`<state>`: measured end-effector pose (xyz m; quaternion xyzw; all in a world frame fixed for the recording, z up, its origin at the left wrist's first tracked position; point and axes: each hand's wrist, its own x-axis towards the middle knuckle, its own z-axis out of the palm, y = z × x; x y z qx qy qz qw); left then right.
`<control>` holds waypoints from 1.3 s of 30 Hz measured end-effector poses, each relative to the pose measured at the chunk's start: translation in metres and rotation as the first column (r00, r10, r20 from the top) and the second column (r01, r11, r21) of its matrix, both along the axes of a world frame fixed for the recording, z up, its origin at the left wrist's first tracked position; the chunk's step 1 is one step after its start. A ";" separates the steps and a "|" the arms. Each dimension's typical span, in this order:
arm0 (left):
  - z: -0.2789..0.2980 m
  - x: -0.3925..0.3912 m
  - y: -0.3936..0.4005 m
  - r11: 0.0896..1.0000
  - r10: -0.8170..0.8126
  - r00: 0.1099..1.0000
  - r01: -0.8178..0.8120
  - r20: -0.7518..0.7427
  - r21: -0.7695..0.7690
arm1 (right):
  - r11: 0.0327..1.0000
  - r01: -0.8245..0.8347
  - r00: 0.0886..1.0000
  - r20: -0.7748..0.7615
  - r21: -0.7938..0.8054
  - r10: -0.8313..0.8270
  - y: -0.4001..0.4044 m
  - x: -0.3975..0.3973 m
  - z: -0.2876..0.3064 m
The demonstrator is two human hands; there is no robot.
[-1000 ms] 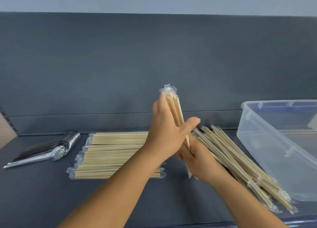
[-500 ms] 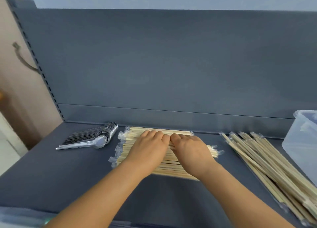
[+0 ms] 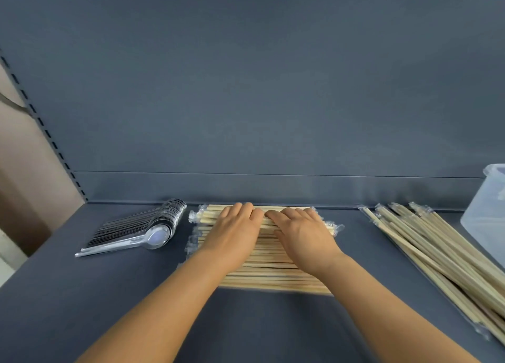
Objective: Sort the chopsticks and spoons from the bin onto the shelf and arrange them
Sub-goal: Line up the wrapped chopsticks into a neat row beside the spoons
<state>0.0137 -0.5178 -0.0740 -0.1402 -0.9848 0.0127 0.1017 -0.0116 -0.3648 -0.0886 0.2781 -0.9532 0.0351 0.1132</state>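
Showing a late stage of sorting, this view takes in a dark grey metal shelf [image 3: 82,294] with a tall back panel [image 3: 246,76] of the same colour and a slotted upright [image 3: 41,122] at its left edge; a beige wall lies beyond that upright. At the far right stands a clear plastic bin [image 3: 489,215], cut off by the frame, so whether anything remains inside cannot be judged. Beside it, a loose heap of wrapped chopsticks [image 3: 437,253] lies diagonally on the shelf, evidently still to be arranged. At centre, a squared stack of wrapped chopsticks [image 3: 273,278] lies parallel to the back panel. The left hand [image 3: 235,231] and right hand [image 3: 303,234] rest flat on its top, fingers extended toward the rear edge and almost touching each other, pressing rather than gripping; neither hand holds anything. At left, near the stack, a nested row of metal spoons [image 3: 136,231] lies with handles pointing left, apparently already ordered. Remaining work, by this reading, is aligning the central stack and transferring the diagonal heap.
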 end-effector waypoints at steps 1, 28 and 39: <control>-0.001 -0.003 0.000 1.000 0.000 1.000 0.000 0.003 0.014 | 1.000 0.005 1.000 0.011 -0.010 -0.005 0.000 -0.004 -0.002; -0.026 -0.003 -0.012 0.994 -0.006 0.951 -0.028 0.309 0.106 | 1.000 0.025 0.960 0.280 0.007 -0.026 0.000 0.007 -0.006; -0.025 0.011 -0.008 0.998 -0.022 0.916 0.000 0.400 0.056 | 0.996 0.059 0.878 0.470 0.069 -0.085 -0.004 0.030 -0.005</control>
